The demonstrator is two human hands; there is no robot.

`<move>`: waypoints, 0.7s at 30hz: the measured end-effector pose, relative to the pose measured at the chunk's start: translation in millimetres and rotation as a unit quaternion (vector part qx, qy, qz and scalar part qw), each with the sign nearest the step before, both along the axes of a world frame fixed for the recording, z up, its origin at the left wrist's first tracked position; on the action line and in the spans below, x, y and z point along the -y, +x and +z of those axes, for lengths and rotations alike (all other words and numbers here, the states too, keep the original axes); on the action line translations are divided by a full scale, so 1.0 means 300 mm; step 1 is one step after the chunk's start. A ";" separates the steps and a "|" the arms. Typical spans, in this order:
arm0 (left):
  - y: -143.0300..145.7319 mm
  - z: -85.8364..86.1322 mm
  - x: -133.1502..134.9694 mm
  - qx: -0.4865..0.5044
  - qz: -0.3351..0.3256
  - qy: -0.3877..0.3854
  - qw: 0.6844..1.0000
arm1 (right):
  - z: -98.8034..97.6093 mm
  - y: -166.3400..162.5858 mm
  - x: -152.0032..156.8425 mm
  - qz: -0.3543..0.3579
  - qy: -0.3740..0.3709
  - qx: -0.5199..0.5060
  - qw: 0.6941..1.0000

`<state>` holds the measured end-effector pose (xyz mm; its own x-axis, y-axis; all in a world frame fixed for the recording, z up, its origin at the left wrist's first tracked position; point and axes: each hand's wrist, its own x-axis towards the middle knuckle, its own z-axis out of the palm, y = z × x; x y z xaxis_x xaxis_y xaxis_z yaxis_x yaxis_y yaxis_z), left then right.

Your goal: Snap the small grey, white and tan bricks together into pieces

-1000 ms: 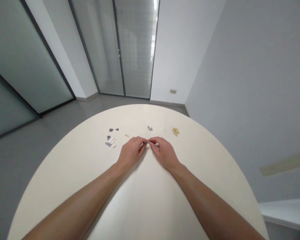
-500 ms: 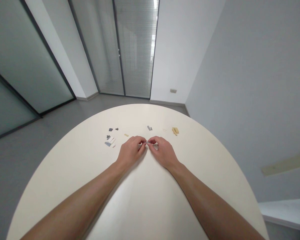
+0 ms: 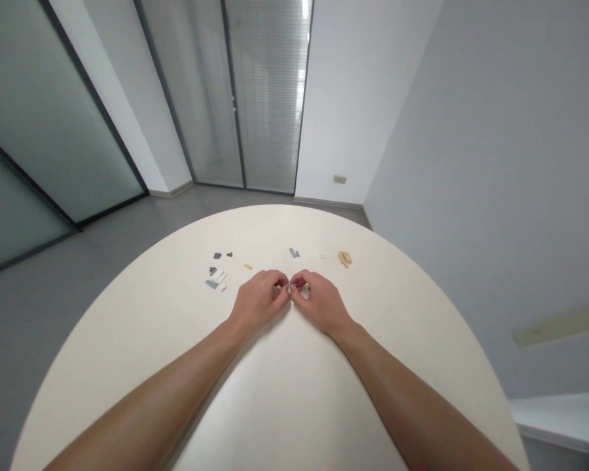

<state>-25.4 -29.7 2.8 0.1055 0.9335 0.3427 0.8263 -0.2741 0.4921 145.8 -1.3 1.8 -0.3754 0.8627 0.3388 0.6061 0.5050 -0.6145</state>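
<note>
My left hand point(image 3: 262, 297) and my right hand point(image 3: 319, 299) meet tip to tip above the middle of the table. Each is closed in a pinch of thumb and forefinger. Between the fingertips shows a sliver of a small grey piece point(image 3: 289, 285), mostly hidden, so its shape cannot be made out. Just beyond my fingers lie two flat grey pieces point(image 3: 293, 252). A small tan strip point(image 3: 248, 266) rests beyond my left knuckles.
On the round white table point(image 3: 289, 392), dark grey pieces point(image 3: 217, 256), white strips point(image 3: 219, 276) and a blue-grey plate point(image 3: 212, 284) lie at the left. A cluster of tan pieces point(image 3: 344, 258) and thin white pieces point(image 3: 323, 256) sit at the right.
Both hands have shifted very slightly toward me, still pinched together. A little more of the grey piece shows between the fingertips. The loose pieces have not moved on the table.
</note>
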 end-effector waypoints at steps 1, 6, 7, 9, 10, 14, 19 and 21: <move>0.001 0.000 0.000 0.000 0.000 -0.001 1.000 | 0.000 0.000 0.000 -0.001 -0.001 0.000 1.000; 0.001 0.003 0.002 0.003 -0.002 -0.006 1.000 | 0.004 -0.001 0.002 -0.002 -0.005 0.000 1.000; 0.001 0.004 0.003 0.004 -0.002 -0.007 1.000 | 0.004 -0.002 0.002 -0.003 -0.006 0.000 1.000; 0.000 0.007 0.003 0.005 -0.002 -0.009 1.000 | 0.004 -0.003 0.002 -0.005 -0.009 0.002 1.000; 0.000 0.008 0.004 0.005 -0.003 -0.010 1.000 | 0.004 -0.003 0.001 -0.005 -0.010 0.003 1.000; -0.001 0.008 0.004 0.001 -0.004 -0.011 1.000 | 0.001 -0.001 0.000 -0.003 -0.010 0.003 1.000; -0.003 -0.001 0.001 -0.008 -0.009 -0.001 1.000 | -0.001 0.002 0.000 -0.011 -0.008 0.007 1.000; -0.004 -0.001 -0.001 -0.011 -0.007 -0.004 1.000 | -0.002 0.003 0.000 -0.012 -0.006 0.006 1.000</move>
<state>-26.7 -29.4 2.6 0.1256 0.9347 0.3326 0.8329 -0.2815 0.4765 146.7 -1.2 1.1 -0.3590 0.8752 0.3242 0.6243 0.4834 -0.6136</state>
